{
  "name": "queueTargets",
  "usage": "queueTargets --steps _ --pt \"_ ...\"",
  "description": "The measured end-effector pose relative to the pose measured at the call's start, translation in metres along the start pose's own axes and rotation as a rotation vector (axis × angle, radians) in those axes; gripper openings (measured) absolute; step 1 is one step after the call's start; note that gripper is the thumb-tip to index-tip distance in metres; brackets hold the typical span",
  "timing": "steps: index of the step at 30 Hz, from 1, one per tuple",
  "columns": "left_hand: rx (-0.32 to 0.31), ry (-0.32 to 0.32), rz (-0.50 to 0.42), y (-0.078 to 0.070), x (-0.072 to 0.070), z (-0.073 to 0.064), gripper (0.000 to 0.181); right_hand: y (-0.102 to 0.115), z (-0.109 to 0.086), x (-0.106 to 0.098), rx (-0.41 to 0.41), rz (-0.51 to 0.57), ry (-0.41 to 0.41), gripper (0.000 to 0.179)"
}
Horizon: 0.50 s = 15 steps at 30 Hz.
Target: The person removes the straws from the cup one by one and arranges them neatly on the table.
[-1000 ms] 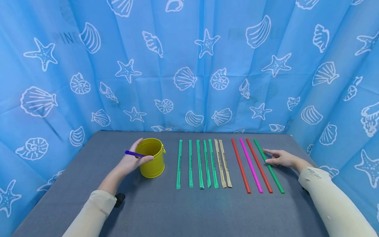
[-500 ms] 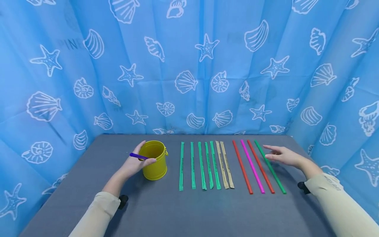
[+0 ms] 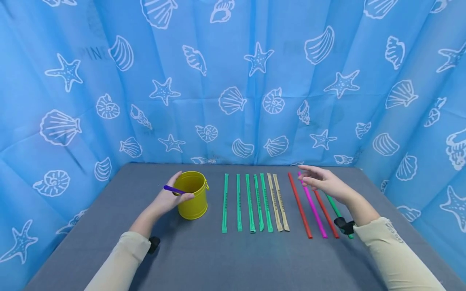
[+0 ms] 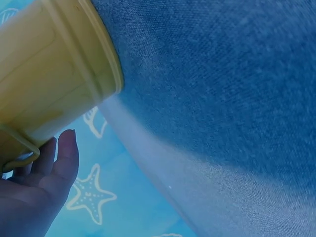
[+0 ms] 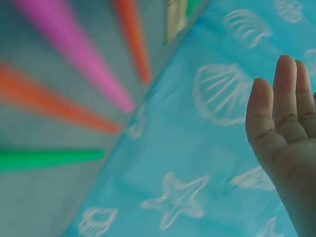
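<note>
In the head view my left hand (image 3: pixel 165 200) holds a small yellow bucket (image 3: pixel 193 204) by its left side, fingers at the back and thumb in front near the rim. A purple rod (image 3: pixel 174 189) crosses that hand; whether it belongs to the bucket's handle I cannot tell. The bucket (image 4: pixel 54 69) also fills the upper left of the left wrist view. My right hand (image 3: pixel 324 182) hovers, holding nothing, above the far ends of a magenta straw (image 3: pixel 314 210), a red straw (image 3: pixel 327 216) and a green straw (image 3: pixel 333 205). Its relaxed fingers show in the right wrist view.
Left of these lies another red straw (image 3: pixel 300 206). Two tan paper-wrapped straws (image 3: pixel 279 200) and several green wrapped straws (image 3: pixel 238 202) lie in a row between it and the bucket. Behind the grey table (image 3: pixel 233 262) hangs a blue shell-print curtain (image 3: pixel 255 81).
My right hand has lifted from beside the green straw and moved left over the magenta straw. The straws stay put. My left hand keeps its hold on the bucket.
</note>
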<state>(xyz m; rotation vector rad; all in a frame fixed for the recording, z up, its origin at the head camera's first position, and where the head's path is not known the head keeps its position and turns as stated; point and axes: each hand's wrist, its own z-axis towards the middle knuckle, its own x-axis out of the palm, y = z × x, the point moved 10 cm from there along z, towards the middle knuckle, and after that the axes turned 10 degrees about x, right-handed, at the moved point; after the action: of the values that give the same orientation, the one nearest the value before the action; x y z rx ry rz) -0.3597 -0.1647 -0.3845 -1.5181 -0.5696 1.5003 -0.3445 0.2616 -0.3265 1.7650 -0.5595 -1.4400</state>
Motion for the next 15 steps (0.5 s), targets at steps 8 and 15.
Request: queueTargets --steps 8,15 --pt "0.023 0.004 0.0 0.003 -0.001 0.001 0.1 0.047 0.013 0.034 -0.123 0.129 0.027 0.051" --pt "0.031 0.004 -0.004 0.003 0.0 0.002 0.1 0.081 0.022 0.073 -0.219 0.219 0.099 0.054"
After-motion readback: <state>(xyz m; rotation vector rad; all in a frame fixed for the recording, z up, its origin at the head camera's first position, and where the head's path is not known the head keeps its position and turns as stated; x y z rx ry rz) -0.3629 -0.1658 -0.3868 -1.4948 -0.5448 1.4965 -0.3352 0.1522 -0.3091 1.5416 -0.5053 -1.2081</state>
